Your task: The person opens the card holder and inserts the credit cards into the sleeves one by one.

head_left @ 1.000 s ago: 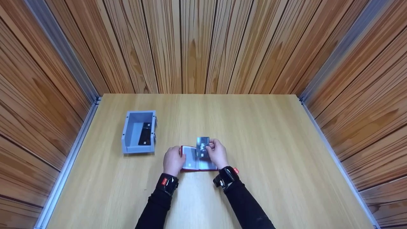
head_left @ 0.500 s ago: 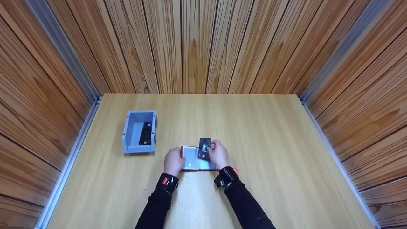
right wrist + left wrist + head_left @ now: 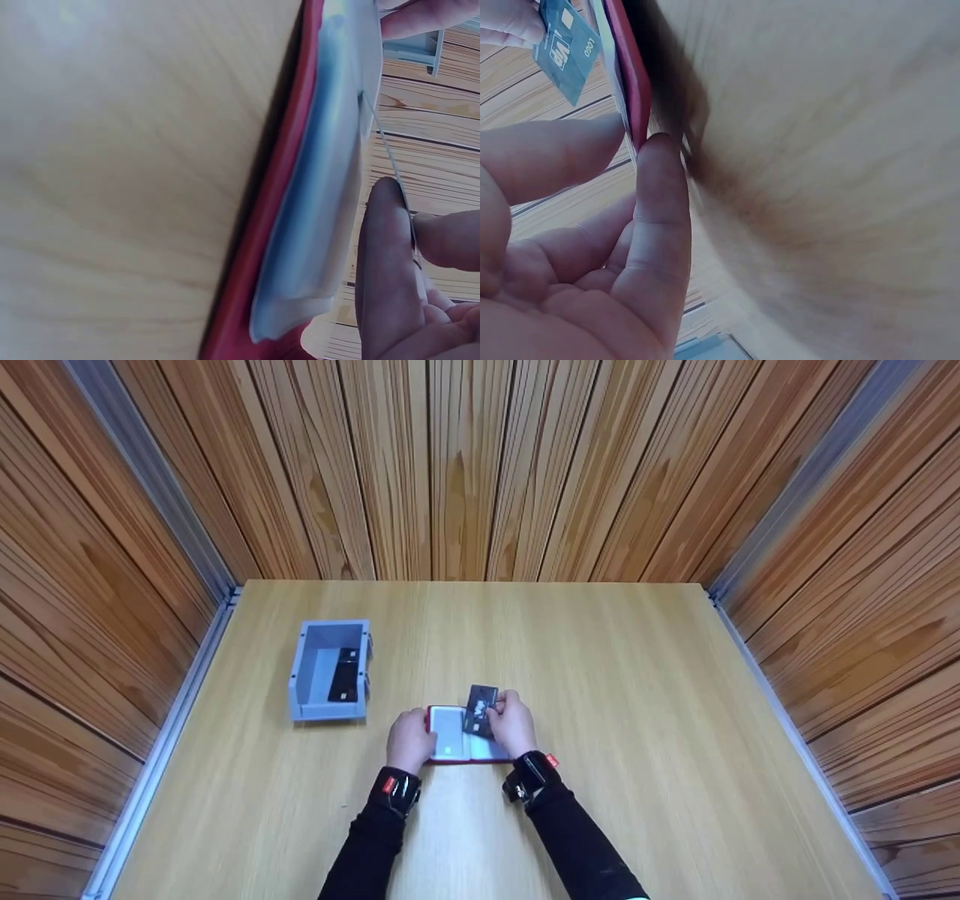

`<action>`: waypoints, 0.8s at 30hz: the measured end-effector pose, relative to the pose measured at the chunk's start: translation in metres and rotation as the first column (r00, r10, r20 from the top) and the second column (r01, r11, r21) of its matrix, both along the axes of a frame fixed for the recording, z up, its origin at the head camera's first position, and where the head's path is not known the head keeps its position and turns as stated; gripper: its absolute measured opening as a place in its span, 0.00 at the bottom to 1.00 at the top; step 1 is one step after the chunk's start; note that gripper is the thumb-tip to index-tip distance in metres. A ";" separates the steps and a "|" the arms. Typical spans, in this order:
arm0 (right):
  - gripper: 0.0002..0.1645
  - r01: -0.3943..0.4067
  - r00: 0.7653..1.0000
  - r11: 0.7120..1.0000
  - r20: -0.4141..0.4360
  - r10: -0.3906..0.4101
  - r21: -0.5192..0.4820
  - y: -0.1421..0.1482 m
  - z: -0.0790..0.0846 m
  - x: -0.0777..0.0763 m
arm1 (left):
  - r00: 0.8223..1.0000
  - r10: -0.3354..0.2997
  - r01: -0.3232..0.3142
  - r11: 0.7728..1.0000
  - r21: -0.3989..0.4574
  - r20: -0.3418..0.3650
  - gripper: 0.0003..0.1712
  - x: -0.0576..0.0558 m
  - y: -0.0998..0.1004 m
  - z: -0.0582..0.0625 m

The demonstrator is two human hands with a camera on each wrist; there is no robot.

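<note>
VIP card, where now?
In the head view, the VIP card is pinched in the right hand, overlapping the middle of the open red holder, whose left edge the left hand grips.

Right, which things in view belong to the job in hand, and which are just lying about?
Job in hand:
VIP card, pinched by the right hand
Holder, open, gripped by the left hand

Lying about, though possibly linked:
Bin
Black cards inside it

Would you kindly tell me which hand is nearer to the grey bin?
Left. The left hand is below-right of the bin in the head view; the right hand, pinching a card, is farther right.
</note>
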State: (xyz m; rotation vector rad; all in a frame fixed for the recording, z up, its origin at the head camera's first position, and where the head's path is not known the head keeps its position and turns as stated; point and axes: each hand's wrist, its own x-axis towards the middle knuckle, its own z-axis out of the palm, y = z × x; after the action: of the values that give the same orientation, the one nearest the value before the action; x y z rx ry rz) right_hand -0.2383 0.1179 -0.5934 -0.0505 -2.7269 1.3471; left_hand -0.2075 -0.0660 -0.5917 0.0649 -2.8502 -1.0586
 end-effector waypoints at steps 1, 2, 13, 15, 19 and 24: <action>0.13 0.000 1.000 1.000 0.012 0.000 -0.001 0.000 0.000 0.000 | 1.000 0.002 -0.002 1.000 0.003 0.005 0.08 0.000 0.000 0.000; 0.13 -0.001 1.000 1.000 0.025 0.001 -0.001 0.000 0.000 0.000 | 1.000 0.002 -0.002 1.000 0.002 0.006 0.08 0.000 0.000 0.000; 0.12 0.024 0.999 1.000 0.029 -0.024 0.020 0.000 -0.002 -0.002 | 1.000 0.003 -0.003 1.000 0.007 0.023 0.07 -0.002 0.000 -0.001; 0.12 0.027 0.999 0.999 0.031 -0.028 0.029 0.000 -0.003 -0.002 | 1.000 0.002 -0.002 1.000 0.013 0.023 0.07 -0.002 0.000 -0.001; 0.13 0.015 0.999 0.999 0.035 -0.016 0.043 0.001 -0.003 -0.002 | 1.000 0.003 -0.004 1.000 0.016 0.024 0.08 -0.001 0.000 0.000; 0.12 -0.036 0.999 0.999 0.033 0.035 0.031 0.002 -0.002 0.001 | 0.999 0.010 -0.010 1.000 0.012 0.038 0.10 -0.001 0.001 0.000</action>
State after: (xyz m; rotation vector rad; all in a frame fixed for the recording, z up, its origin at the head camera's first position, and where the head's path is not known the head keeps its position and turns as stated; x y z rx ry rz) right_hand -0.2370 0.1200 -0.5958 -0.0221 -2.7883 1.3230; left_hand -0.2082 -0.0653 -0.5921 0.1012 -2.8734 -1.0850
